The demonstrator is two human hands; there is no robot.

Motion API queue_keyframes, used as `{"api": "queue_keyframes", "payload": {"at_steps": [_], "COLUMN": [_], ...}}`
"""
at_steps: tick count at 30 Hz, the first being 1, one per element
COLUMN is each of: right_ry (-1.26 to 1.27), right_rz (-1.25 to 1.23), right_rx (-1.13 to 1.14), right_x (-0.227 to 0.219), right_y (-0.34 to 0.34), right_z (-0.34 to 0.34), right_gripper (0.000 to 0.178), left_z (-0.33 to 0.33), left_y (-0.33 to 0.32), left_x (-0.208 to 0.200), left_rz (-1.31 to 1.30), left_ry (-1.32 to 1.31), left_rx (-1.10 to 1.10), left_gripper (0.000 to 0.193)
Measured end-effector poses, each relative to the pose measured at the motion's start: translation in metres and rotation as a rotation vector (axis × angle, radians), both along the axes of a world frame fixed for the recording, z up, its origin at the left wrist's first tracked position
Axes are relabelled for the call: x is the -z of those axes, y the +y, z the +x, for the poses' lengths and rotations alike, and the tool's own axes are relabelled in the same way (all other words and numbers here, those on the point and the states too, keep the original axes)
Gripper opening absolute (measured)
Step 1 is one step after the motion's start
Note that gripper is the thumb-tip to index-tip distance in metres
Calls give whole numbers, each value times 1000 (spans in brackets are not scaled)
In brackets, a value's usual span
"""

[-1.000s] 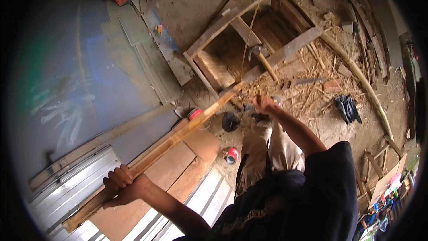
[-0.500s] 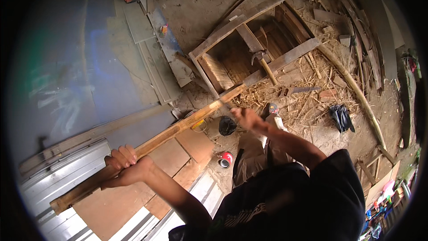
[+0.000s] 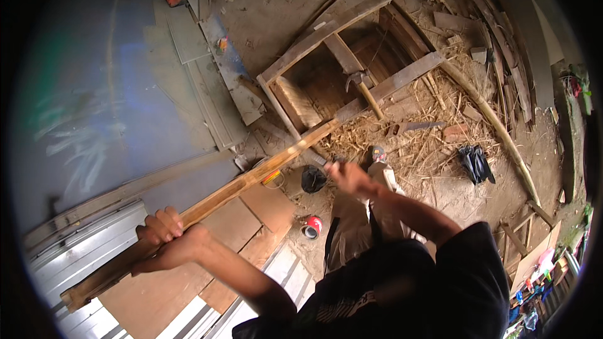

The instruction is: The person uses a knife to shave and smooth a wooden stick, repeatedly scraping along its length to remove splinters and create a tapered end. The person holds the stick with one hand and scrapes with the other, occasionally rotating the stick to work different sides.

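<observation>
A long brown wooden pole [image 3: 245,179] slants from the lower left up to the corner of a wooden frame [image 3: 389,85], where its far end rests. My left hand [image 3: 166,238] is closed around the pole near its lower end. In my right hand [image 3: 352,179] is a knife [image 3: 314,157] with a grey blade, partly blurred; the fingers wrap its handle. The blade lies close beside a pale, cut-looking stretch of the pole, and I cannot tell whether it touches. A claw hammer [image 3: 366,95] lies across the frame's near rail.
Shavings [image 3: 408,150] cover the dirt floor around a handsaw [image 3: 414,127] and a black plastic bag [image 3: 476,164]. A red can [image 3: 311,226] stands by my legs. Brown boards [image 3: 163,285] lie under the pole at left. A long thin pole [image 3: 496,122] runs along the right.
My right hand and the knife have drawn back slightly, toward me and to the right of the pole. The left hand keeps its grip. The whole view has shifted a little.
</observation>
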State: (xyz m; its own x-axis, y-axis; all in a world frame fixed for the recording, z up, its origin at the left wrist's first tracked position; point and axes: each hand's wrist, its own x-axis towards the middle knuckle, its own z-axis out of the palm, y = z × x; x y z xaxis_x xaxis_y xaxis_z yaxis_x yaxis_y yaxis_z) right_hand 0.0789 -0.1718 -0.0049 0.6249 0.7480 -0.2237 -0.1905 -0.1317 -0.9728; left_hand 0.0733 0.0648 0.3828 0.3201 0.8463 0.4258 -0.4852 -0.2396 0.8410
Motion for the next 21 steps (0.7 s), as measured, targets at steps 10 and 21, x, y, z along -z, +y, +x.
{"api": "queue_keyframes", "payload": {"at_steps": [10, 21], "right_ry": [-154, -38], "right_rz": [-216, -773], "right_rx": [54, 11], "right_x": [67, 153], "right_y": [-5, -24], "right_z": [27, 15], "right_gripper": [52, 69], "left_z": [-18, -18], "left_y": [12, 16], "left_x": [1, 0], "left_rz": [24, 46], "left_ry": [92, 72], "left_rx": [-160, -49], "left_gripper": [70, 73]}}
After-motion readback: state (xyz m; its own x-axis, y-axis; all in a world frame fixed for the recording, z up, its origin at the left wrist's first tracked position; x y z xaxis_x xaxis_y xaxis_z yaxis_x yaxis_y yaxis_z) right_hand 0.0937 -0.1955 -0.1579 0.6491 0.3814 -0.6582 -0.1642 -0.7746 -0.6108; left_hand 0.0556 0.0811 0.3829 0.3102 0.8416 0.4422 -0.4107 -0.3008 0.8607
